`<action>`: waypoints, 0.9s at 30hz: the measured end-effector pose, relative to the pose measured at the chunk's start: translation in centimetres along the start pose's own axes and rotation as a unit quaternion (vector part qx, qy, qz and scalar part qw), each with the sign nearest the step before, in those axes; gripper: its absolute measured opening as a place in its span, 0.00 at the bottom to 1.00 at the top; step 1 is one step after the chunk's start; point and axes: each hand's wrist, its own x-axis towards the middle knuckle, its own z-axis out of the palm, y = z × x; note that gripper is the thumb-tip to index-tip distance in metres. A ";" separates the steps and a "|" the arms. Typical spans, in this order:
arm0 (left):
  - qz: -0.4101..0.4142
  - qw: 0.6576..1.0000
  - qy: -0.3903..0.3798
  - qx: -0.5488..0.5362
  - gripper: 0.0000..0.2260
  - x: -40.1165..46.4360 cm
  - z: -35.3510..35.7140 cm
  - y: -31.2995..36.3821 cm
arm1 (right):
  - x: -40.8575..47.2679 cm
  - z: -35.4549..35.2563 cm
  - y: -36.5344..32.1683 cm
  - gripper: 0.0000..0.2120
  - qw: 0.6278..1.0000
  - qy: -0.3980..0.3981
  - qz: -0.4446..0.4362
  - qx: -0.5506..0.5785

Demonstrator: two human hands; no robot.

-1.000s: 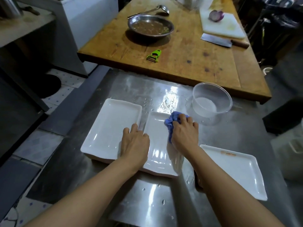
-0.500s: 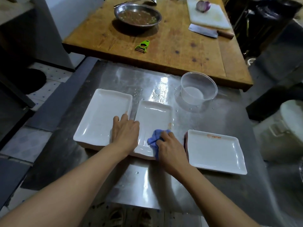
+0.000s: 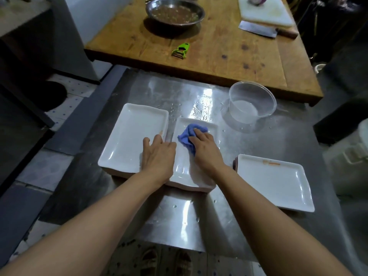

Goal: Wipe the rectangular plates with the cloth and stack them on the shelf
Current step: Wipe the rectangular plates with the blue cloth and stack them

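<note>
Three white rectangular plates lie on a wet steel table [image 3: 199,226]. The left plate [image 3: 127,140] is the widest. On the narrower middle plate [image 3: 184,170], my right hand [image 3: 207,150] presses a bunched blue cloth [image 3: 189,135] near the plate's far half. My left hand [image 3: 159,156] lies flat across the gap between the left and middle plates, fingers apart, steadying them. The right plate [image 3: 272,182] sits apart and has an orange smear along its far rim.
A clear plastic tub [image 3: 252,102] with a little water stands behind the plates. Beyond is a wooden table [image 3: 219,48] with a green peeler [image 3: 181,50], a steel bowl [image 3: 175,12], a cleaver [image 3: 258,28] and a white cutting board [image 3: 264,12]. Tiled floor lies left.
My right hand has slid the cloth from the plate's near right edge back up toward its far end. The left hand has stayed in place on the plates.
</note>
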 end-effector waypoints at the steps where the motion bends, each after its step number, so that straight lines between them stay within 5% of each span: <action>1: 0.001 1.000 0.002 -0.003 0.15 0.0 0.0 0.0 | -1.0 0.2 -0.4 0.16 1.000 -0.004 -0.017 0.010; 7: -0.014 0.999 0.017 -0.033 0.18 -0.3 -0.1 0.2 | -7.9 0.1 -2.9 0.17 0.994 -0.064 -0.070 0.062; 15: 0.013 0.999 0.019 0.030 0.18 -0.7 0.0 0.6 | -10.9 -2.4 0.1 0.17 0.992 -0.069 -0.038 -0.101; 27: 0.014 0.998 0.018 0.050 0.16 -0.6 0.7 0.5 | -2.6 -2.8 3.2 0.17 0.981 -0.049 0.011 -0.186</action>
